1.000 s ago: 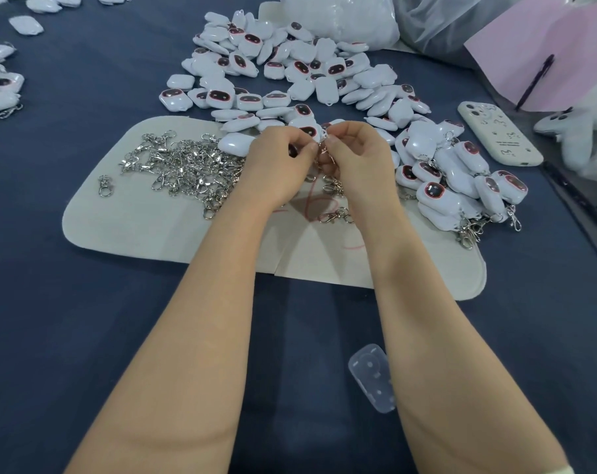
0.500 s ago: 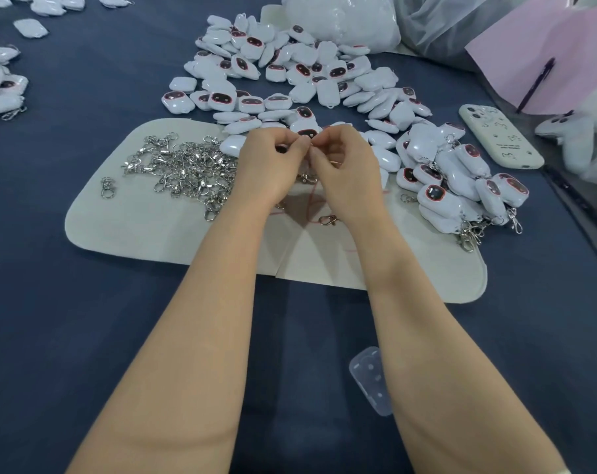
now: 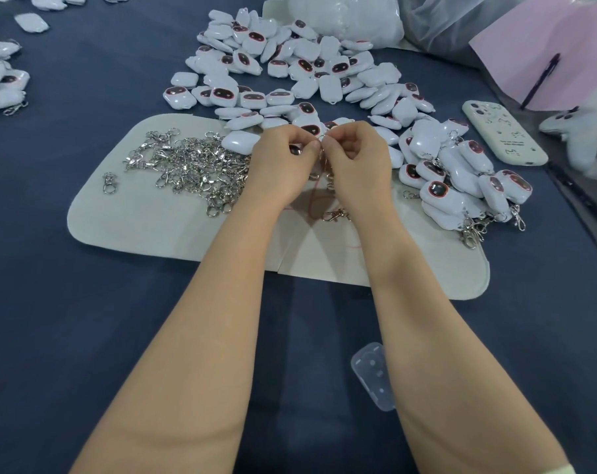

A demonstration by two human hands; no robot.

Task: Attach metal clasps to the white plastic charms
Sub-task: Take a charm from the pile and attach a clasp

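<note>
Two hands, left (image 3: 283, 165) and right (image 3: 360, 162), over mat (image 3: 136, 227)

Both hands sit farther toward the right end of the cream mat (image 3: 153, 230) than half a second ago, back about where they were a second ago. The left hand (image 3: 281, 165) and right hand (image 3: 360, 162), pressed close together half a second ago, now part below the fingertips, opening a narrow gap over the mat's far half. In that gap the metal clasp (image 3: 326, 167), pinched by the right hand, shows more of its length. The pinch point lies slightly nearer the mat's far edge than a second ago, and the right hand's fingers curl tighter than then.
</note>
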